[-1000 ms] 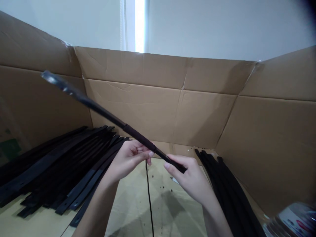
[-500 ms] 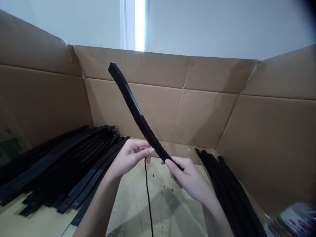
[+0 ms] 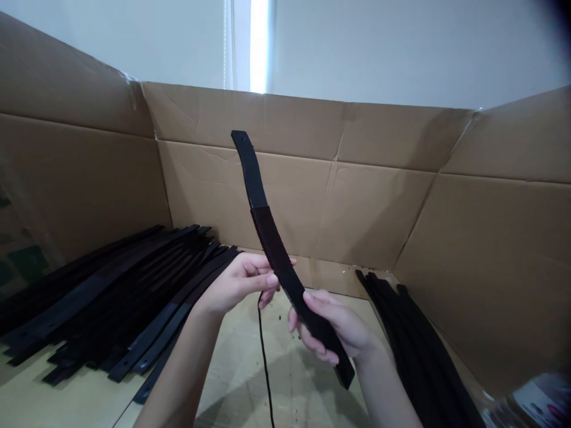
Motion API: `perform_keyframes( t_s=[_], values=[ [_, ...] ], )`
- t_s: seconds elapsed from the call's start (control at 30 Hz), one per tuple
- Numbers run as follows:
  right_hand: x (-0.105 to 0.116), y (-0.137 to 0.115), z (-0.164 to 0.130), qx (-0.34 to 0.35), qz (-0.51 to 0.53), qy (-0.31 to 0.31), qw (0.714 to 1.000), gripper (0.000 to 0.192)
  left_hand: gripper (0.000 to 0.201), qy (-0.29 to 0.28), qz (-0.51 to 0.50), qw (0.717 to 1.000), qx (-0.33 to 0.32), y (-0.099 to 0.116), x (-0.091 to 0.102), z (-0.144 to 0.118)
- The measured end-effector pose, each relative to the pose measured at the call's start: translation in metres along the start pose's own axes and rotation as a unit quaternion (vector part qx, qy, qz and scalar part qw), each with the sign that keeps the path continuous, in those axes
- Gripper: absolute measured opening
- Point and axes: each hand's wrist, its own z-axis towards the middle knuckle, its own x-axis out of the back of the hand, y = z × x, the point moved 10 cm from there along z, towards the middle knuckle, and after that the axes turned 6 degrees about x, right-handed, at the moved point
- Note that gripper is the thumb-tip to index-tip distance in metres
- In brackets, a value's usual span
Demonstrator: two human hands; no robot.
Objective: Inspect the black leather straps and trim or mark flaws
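- Curved black strip (image 3: 277, 255) is held up over the table (image 3: 66, 410), slanting: far end high and leftward, near end low by the right wrist.
- Handling, my judgement: light, stiff with perhaps a little spring, not fragile. The smooth bare far part looks the slipperier; the ribbed wrapping (image 3: 266, 229) along the middle should give more bite.
- Best hold, I reckon: flat across the near part, below the wrapping, thumb on one side and fingers on the other, clear of the wound turns.
- Right hand (image 3: 345, 327) has just that: closed round the near part, thumb over its upper edge, fingertips curling out past the lower one.
- Left hand (image 3: 252, 278) nearly closed, thumb and fingers pinched together at the strip's left edge; a fingertip shows beyond the far side. Black cord (image 3: 264, 356) hangs from these fingers, apparently gripped, though the exact pinch is hidden.
- Around: heap of strips (image 3: 147, 279) to the left, smaller group of strips (image 3: 417, 339) to the right, cardboard walls (image 3: 379, 137) behind and beside.
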Motion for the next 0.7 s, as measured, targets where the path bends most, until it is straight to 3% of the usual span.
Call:
perform_keyframes(
  t_s=[0.2,0.3,0.5,0.7],
  values=[
    [-0.015,0.018,0.011,-0.031,0.095,-0.071,0.992,0.053,0.033,0.013,-0.059,0.998,-0.012,-0.003,0.003,0.004],
    [-0.02,0.022,0.016,-0.032,0.085,-0.079,0.993,0.057,0.035,0.064,-0.066,0.996,-0.02,0.0,0.01,0.005],
    [0.013,-0.005,0.015,0.097,-0.031,0.098,0.99,0.038,0.029,0.211,0.032,0.977,-0.014,0.005,0.028,-0.002],
    [0.027,-0.027,0.004,0.131,-0.22,0.195,0.947,0.028,0.026,0.252,0.083,0.964,-0.008,0.009,0.029,-0.005]
  ],
)
